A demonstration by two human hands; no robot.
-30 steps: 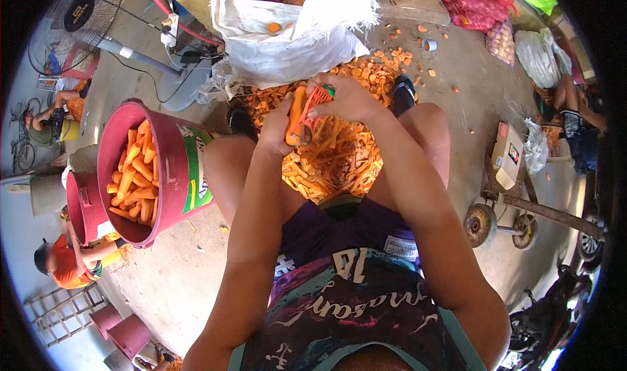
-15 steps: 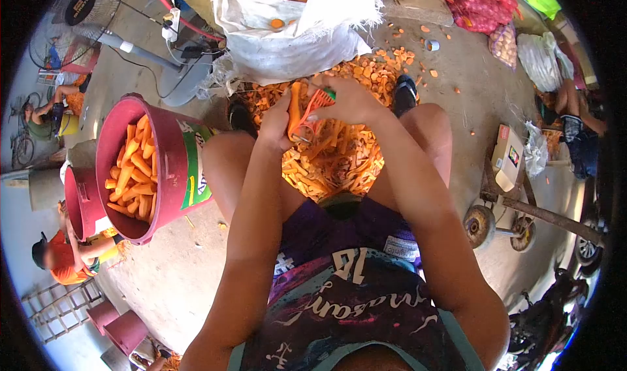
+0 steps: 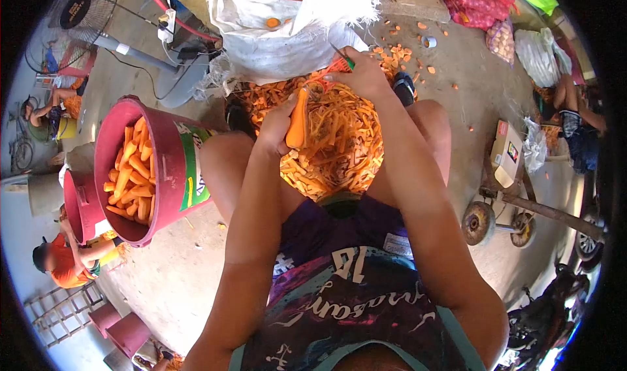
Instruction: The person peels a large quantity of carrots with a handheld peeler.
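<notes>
My left hand (image 3: pixel 277 125) is closed around an orange peeled carrot (image 3: pixel 298 121), held upright with its thick end toward me. In my right hand (image 3: pixel 367 77) is a peeler (image 3: pixel 337 66) with a red handle, gripped by closed fingers beyond the carrot's far end. A bit of green shows by the handle, and a thin dark tip sticks out past it. The blade is hard to make out. Below both hands, between my knees, lies a heap of carrot peelings (image 3: pixel 336 155) in a container whose rim is mostly covered.
A red tub (image 3: pixel 170 175) of peeled carrots stands to my left. Ahead is a white sack (image 3: pixel 281 51) of unpeeled carrots. A standing fan (image 3: pixel 140 54) is at the far left, a hand cart (image 3: pixel 516 204) at right. Red net bags (image 3: pixel 480 2) lie at the back right. Other people sit around the edges.
My right hand has moved away from me and to the right with the peeler, off the carrot's near end. The carrot has shifted slightly toward me in my left hand.
</notes>
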